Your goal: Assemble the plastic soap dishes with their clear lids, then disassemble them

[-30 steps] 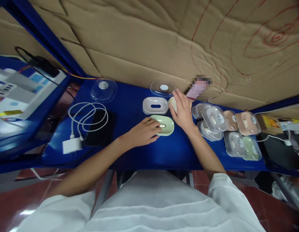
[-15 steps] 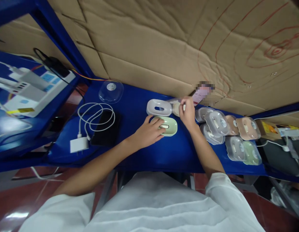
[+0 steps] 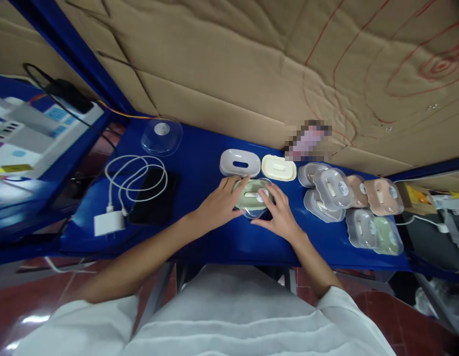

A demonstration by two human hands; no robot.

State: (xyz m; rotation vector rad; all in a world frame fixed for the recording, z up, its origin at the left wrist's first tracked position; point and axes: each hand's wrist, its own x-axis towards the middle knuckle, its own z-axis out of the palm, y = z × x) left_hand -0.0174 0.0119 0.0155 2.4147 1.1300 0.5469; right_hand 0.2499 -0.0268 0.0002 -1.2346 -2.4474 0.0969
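A green soap dish [image 3: 247, 194] lies on the blue table [image 3: 199, 232], with a clear plastic lid [image 3: 256, 203] sitting over it. My left hand [image 3: 220, 201] rests against the dish's left side, fingers curled on its rim. My right hand [image 3: 279, 215] presses on the lid from the right, fingers spread over it. Just behind stand a white soap dish [image 3: 239, 162] and a cream one [image 3: 278, 168], both without lids.
Several lidded soap dishes [image 3: 348, 198] are heaped at the right. Another clear lid [image 3: 161, 136] lies at the back left. A black phone [image 3: 152, 197], a coiled white cable [image 3: 135, 175] and a charger [image 3: 109, 223] lie left. A cardboard wall [image 3: 251, 64] closes the back.
My right hand took the clear lid from behind the cream dish and brought it down over the green dish. My left hand stayed at the green dish.
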